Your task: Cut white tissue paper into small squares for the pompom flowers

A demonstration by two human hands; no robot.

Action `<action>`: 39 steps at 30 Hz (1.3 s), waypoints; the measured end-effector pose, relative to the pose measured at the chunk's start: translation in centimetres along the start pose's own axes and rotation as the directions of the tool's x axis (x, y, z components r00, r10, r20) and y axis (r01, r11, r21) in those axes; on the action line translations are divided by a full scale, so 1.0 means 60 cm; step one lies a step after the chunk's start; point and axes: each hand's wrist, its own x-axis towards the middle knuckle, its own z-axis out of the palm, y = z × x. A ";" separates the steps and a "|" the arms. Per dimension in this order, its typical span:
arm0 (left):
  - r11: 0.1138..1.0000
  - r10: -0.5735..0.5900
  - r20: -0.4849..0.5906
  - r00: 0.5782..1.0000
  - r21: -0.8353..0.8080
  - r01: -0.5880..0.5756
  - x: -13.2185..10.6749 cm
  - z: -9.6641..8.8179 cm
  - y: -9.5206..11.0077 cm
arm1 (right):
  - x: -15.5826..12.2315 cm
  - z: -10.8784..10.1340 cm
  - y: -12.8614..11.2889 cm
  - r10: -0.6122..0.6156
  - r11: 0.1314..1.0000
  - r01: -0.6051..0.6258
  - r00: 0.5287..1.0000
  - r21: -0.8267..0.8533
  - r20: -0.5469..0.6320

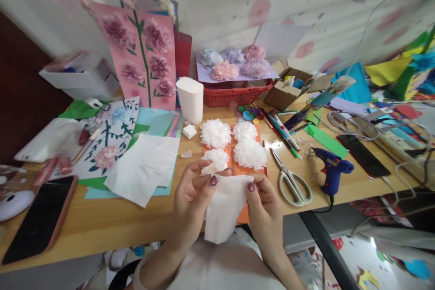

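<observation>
My left hand point(194, 190) and my right hand point(264, 199) pinch the top edge of a white tissue paper piece point(224, 210) between thumbs and fingers. The sheet hangs down in front of my lap, near the table's front edge. Just beyond my hands, several fluffy white paper flowers point(215, 133) rest on orange paper point(263, 173). To the right of them lie scissors point(292, 181) with pale handles, blades apart. More white tissue sheets point(139, 170) are spread to the left on coloured paper.
A blue glue gun point(332, 167) and a dark phone point(363, 155) lie at right, another phone point(41, 217) at left. Markers point(282, 133) lie behind the scissors. A white container point(190, 99) and a red basket point(234, 95) bearing coloured paper flowers stand at the back.
</observation>
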 end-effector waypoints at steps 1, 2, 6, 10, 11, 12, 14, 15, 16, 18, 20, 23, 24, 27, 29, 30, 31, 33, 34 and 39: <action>1.000 -0.005 -0.013 1.000 -0.026 0.005 0.002 0.000 0.001 | 0.001 0.001 0.002 0.004 1.000 -0.004 0.999 0.014 0.038; 0.998 -0.012 -0.024 1.000 -0.055 0.011 0.004 0.001 0.002 | 0.001 0.002 0.004 0.013 1.000 -0.015 0.996 0.018 0.084; 0.982 -0.061 -0.032 0.998 -0.183 0.054 0.012 0.007 0.007 | -0.001 0.002 0.015 0.099 0.991 -0.081 0.980 -0.111 0.171; 0.958 -0.102 -0.013 0.995 -0.271 0.095 0.020 0.012 0.009 | 0.000 0.001 0.023 0.117 0.958 -0.080 0.986 -0.275 0.121; 0.956 -0.103 -0.012 0.995 -0.276 0.096 0.022 0.013 0.009 | 0.000 0.001 0.024 0.117 0.950 -0.080 0.987 -0.302 0.107; 0.958 -0.097 -0.019 0.995 -0.274 0.088 0.023 0.014 0.009 | 0.002 0.001 0.024 0.120 0.942 -0.084 0.988 -0.324 0.095; 0.968 -0.072 -0.048 0.996 -0.244 0.058 0.027 0.016 0.008 | 0.004 0.001 0.023 0.141 0.933 -0.106 0.987 -0.344 0.076; 0.975 -0.050 -0.066 0.997 -0.220 0.034 0.028 0.016 0.008 | 0.005 0.002 0.022 0.155 0.933 -0.120 0.985 -0.340 0.076; 0.981 -0.026 -0.081 0.996 -0.192 0.010 0.030 0.016 0.007 | 0.006 0.003 0.021 0.170 0.935 -0.135 0.982 -0.328 0.081; 0.991 0.011 -0.109 0.994 -0.133 -0.025 0.034 0.015 0.005 | 0.009 0.004 0.020 0.197 0.943 -0.163 0.976 -0.291 0.092; 0.995 0.046 -0.154 0.987 -0.083 -0.059 0.038 0.012 0.002 | 0.011 0.005 0.019 0.225 0.946 -0.194 0.970 -0.261 0.097; 0.996 0.089 -0.182 0.979 0.005 -0.089 0.042 0.003 -0.005 | 0.013 0.004 0.019 0.236 0.945 -0.212 0.969 -0.249 0.072; 0.995 0.094 -0.165 0.982 0.030 -0.091 0.041 -0.001 -0.006 | 0.014 0.004 0.019 0.227 0.946 -0.206 0.972 -0.248 0.058; 0.993 0.065 -0.070 0.995 0.105 -0.057 0.034 -0.011 -0.008 | 0.016 0.000 0.023 0.190 0.952 -0.186 0.982 -0.244 -0.009; 0.983 0.009 -0.008 1.000 0.182 -0.007 0.026 -0.016 -0.006 | 0.016 -0.002 0.027 0.179 0.955 -0.183 0.983 -0.233 -0.039; 0.974 -0.021 0.007 1.000 0.225 0.019 0.022 -0.017 -0.004 | 0.016 -0.003 0.029 0.179 0.956 -0.185 0.983 -0.226 -0.046; 0.965 -0.044 0.014 0.999 0.260 0.039 0.019 -0.018 -0.003 | 0.016 -0.004 0.031 0.182 0.957 -0.189 0.982 -0.218 -0.051; 0.952 -0.070 0.013 0.997 0.300 0.063 0.014 -0.018 0.000 | 0.015 -0.004 0.032 0.188 0.958 -0.197 0.980 -0.207 -0.060; 0.948 -0.067 0.006 0.998 0.311 0.062 0.014 -0.018 0.001 | 0.014 -0.004 0.031 0.190 0.959 -0.199 0.980 -0.204 -0.063; 0.894 0.043 0.008 0.999 0.445 -0.042 0.009 -0.015 0.003 | 0.013 0.002 0.019 0.165 0.974 -0.160 0.986 -0.157 0.020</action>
